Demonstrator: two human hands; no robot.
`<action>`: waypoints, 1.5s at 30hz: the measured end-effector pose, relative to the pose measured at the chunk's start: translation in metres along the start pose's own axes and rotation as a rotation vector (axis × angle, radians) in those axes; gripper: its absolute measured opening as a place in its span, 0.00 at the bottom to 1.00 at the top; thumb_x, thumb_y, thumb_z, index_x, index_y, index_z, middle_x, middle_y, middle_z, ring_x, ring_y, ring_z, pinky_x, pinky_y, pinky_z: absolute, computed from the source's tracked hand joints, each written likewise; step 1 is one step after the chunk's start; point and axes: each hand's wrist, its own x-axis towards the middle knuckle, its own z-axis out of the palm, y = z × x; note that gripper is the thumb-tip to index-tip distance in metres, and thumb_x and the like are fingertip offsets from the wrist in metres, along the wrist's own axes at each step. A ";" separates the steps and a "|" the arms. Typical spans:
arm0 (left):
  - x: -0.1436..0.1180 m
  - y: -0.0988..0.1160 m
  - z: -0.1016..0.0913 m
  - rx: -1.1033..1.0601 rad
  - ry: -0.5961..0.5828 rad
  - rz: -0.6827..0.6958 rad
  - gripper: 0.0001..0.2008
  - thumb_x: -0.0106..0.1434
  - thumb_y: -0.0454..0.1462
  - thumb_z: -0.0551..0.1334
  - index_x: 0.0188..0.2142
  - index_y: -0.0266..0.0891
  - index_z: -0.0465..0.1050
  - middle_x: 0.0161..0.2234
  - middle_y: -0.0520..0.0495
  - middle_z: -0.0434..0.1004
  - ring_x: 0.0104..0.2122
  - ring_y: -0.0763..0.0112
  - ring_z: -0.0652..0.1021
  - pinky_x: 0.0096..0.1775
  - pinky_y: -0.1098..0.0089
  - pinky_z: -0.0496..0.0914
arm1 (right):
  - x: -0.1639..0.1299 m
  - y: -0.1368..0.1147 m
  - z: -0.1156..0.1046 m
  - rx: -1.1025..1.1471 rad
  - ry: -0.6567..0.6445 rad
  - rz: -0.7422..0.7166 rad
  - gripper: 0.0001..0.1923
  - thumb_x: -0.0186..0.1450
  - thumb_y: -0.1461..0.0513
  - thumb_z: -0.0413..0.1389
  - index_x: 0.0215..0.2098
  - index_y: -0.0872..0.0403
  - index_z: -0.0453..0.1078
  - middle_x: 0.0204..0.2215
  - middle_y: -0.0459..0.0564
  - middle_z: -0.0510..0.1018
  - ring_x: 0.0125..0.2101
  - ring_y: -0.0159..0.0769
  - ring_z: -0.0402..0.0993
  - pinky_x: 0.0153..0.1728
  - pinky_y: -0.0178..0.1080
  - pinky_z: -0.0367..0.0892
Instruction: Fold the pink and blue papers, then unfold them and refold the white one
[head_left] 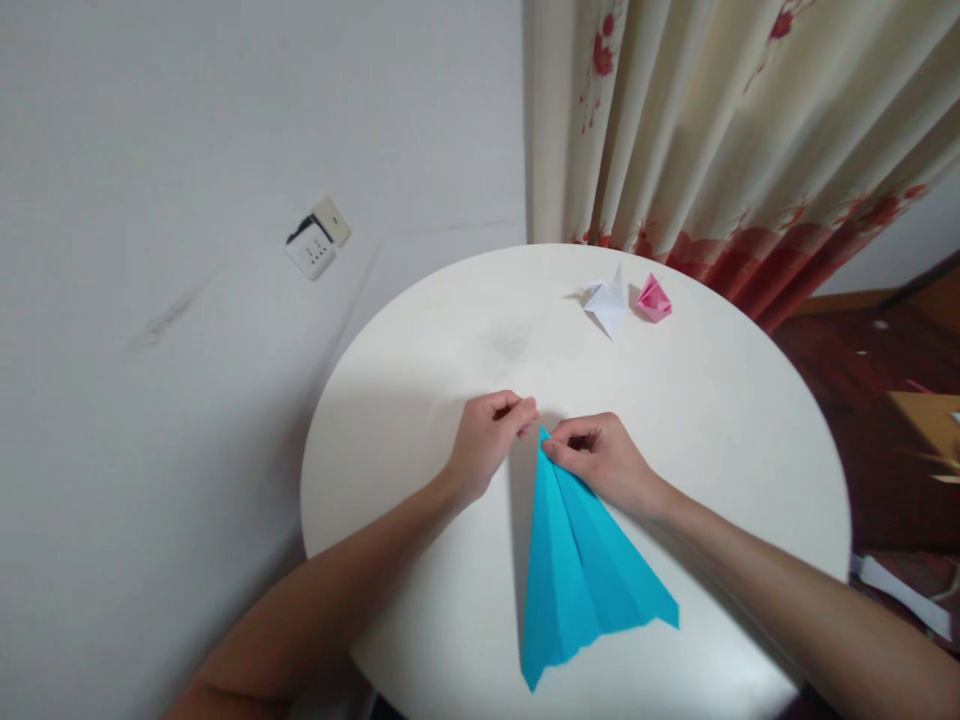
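Observation:
A blue folded paper (581, 565), shaped like a long narrow triangle, lies on the round white table (735, 430) with its tip pointing away from me. My right hand (600, 460) pinches the paper near its tip, fingers curled over the right flap. My left hand (491, 435) sits just left of the tip with fingers closed together, close to the point; whether it touches the paper is unclear.
A white folded paper figure (609, 300) and a small pink folded paper figure (653, 298) stand at the far side of the table. A wall socket (319, 238) is on the wall to the left. A flowered curtain (735, 130) hangs behind.

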 end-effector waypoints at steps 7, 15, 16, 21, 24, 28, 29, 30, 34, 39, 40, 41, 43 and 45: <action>-0.003 0.002 -0.003 -0.094 -0.344 -0.180 0.16 0.56 0.47 0.69 0.34 0.35 0.76 0.28 0.48 0.75 0.29 0.71 0.74 0.31 0.71 0.67 | 0.008 0.007 -0.008 0.087 0.232 0.034 0.16 0.60 0.52 0.62 0.25 0.58 0.76 0.20 0.46 0.74 0.21 0.29 0.62 0.22 0.33 0.58; -0.010 -0.008 0.001 0.050 -0.380 -0.187 0.17 0.57 0.47 0.68 0.25 0.34 0.77 0.23 0.48 0.75 0.22 0.73 0.70 0.25 0.72 0.61 | 0.012 0.007 -0.010 0.104 0.290 0.027 0.17 0.60 0.51 0.62 0.27 0.57 0.77 0.22 0.47 0.76 0.23 0.30 0.65 0.24 0.34 0.59; -0.008 -0.008 0.001 0.045 -0.349 -0.188 0.17 0.56 0.47 0.68 0.26 0.34 0.77 0.24 0.47 0.76 0.23 0.72 0.71 0.26 0.72 0.62 | 0.012 0.006 -0.010 0.114 0.270 0.034 0.18 0.61 0.50 0.61 0.28 0.57 0.77 0.23 0.47 0.76 0.23 0.30 0.65 0.24 0.34 0.60; 0.000 -0.007 -0.005 0.018 -0.189 -0.130 0.16 0.55 0.47 0.70 0.27 0.35 0.78 0.25 0.48 0.77 0.25 0.70 0.74 0.28 0.71 0.65 | 0.010 0.007 -0.012 0.059 0.175 0.039 0.16 0.62 0.51 0.60 0.28 0.56 0.75 0.21 0.44 0.72 0.23 0.29 0.63 0.24 0.33 0.58; 0.003 -0.009 -0.007 0.048 -0.129 -0.089 0.16 0.54 0.46 0.70 0.24 0.35 0.76 0.23 0.49 0.75 0.24 0.72 0.72 0.27 0.72 0.63 | 0.009 0.010 -0.012 -0.003 0.190 0.009 0.15 0.61 0.53 0.61 0.25 0.56 0.71 0.19 0.42 0.68 0.21 0.28 0.61 0.23 0.33 0.56; 0.002 -0.013 -0.004 0.086 -0.112 -0.052 0.15 0.56 0.46 0.68 0.25 0.35 0.75 0.23 0.50 0.74 0.23 0.73 0.71 0.26 0.73 0.62 | 0.007 0.006 -0.007 -0.099 0.234 -0.016 0.14 0.61 0.56 0.60 0.23 0.56 0.68 0.19 0.42 0.67 0.21 0.28 0.60 0.22 0.33 0.56; 0.001 -0.014 -0.003 0.101 -0.103 -0.042 0.15 0.57 0.46 0.67 0.25 0.35 0.75 0.23 0.50 0.74 0.23 0.73 0.71 0.26 0.73 0.62 | 0.006 0.004 -0.006 -0.130 0.249 -0.024 0.14 0.61 0.57 0.60 0.22 0.56 0.68 0.19 0.42 0.67 0.21 0.28 0.59 0.22 0.33 0.56; 0.000 -0.014 -0.001 0.117 -0.092 -0.030 0.15 0.57 0.46 0.67 0.25 0.35 0.74 0.23 0.50 0.73 0.23 0.73 0.70 0.25 0.73 0.61 | 0.005 0.002 -0.005 -0.160 0.267 -0.037 0.13 0.61 0.58 0.60 0.23 0.56 0.68 0.19 0.42 0.67 0.21 0.28 0.59 0.22 0.33 0.56; -0.004 -0.014 0.002 0.168 -0.041 0.026 0.16 0.58 0.46 0.66 0.23 0.36 0.71 0.22 0.52 0.71 0.23 0.74 0.69 0.24 0.74 0.60 | 0.000 -0.006 0.001 -0.214 0.329 -0.113 0.06 0.61 0.61 0.59 0.30 0.56 0.73 0.22 0.43 0.69 0.23 0.29 0.61 0.24 0.33 0.59; -0.004 -0.009 0.002 0.232 -0.006 0.082 0.14 0.60 0.44 0.64 0.26 0.36 0.74 0.23 0.51 0.73 0.23 0.74 0.70 0.25 0.74 0.61 | -0.006 -0.014 0.004 -0.190 0.237 -0.177 0.11 0.65 0.60 0.56 0.44 0.53 0.77 0.32 0.48 0.73 0.29 0.33 0.68 0.25 0.34 0.63; -0.004 -0.007 0.002 0.240 -0.005 0.090 0.13 0.61 0.44 0.63 0.27 0.36 0.75 0.23 0.51 0.74 0.24 0.73 0.71 0.25 0.74 0.62 | -0.007 -0.015 0.004 -0.189 0.212 -0.184 0.13 0.66 0.60 0.55 0.46 0.52 0.76 0.33 0.49 0.73 0.30 0.33 0.69 0.24 0.34 0.64; -0.004 -0.005 0.002 0.246 -0.006 0.097 0.13 0.62 0.43 0.63 0.26 0.36 0.75 0.23 0.51 0.74 0.24 0.73 0.71 0.25 0.74 0.62 | -0.008 -0.015 0.004 -0.195 0.195 -0.194 0.14 0.66 0.60 0.55 0.48 0.52 0.76 0.34 0.49 0.73 0.30 0.34 0.69 0.24 0.34 0.64; -0.005 -0.001 0.003 0.250 -0.016 0.101 0.16 0.63 0.44 0.61 0.23 0.36 0.74 0.21 0.51 0.73 0.22 0.74 0.71 0.25 0.74 0.63 | -0.010 -0.015 0.006 -0.232 0.185 -0.223 0.16 0.67 0.59 0.54 0.51 0.51 0.75 0.35 0.50 0.72 0.29 0.33 0.68 0.24 0.35 0.64; -0.007 0.000 0.003 0.212 -0.024 0.077 0.20 0.65 0.46 0.59 0.21 0.36 0.72 0.19 0.51 0.71 0.21 0.73 0.72 0.23 0.74 0.65 | -0.011 -0.014 0.007 -0.302 0.177 -0.255 0.17 0.67 0.59 0.54 0.53 0.50 0.74 0.34 0.50 0.71 0.28 0.34 0.67 0.26 0.36 0.65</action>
